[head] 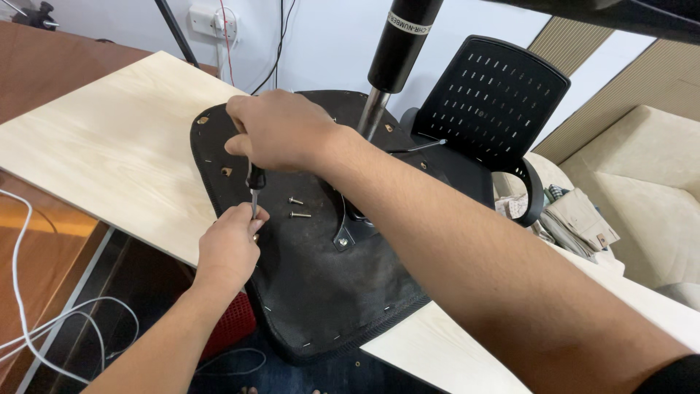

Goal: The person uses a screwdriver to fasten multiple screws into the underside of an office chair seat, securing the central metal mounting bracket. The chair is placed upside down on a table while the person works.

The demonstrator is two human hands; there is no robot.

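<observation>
The left hand (230, 244), nearest, pinches the screwdriver (254, 188) tip at the near-left edge of the upturned seat base (313, 292). Above it, the right hand (281, 131) is clenched round the handle. Judged step: driving a screw; next calls for steady downward pressure. Two loose screws (297, 208) lie just beyond (no containers visible).

Right hand (281, 131): knuckles up, fingers curled down in a closed grip.
Right forearm: bare, stretched in from lower right.
Left hand (230, 248): below the right, fingertips pinched together.
Left forearm: bare, angled up from bottom edge.
</observation>
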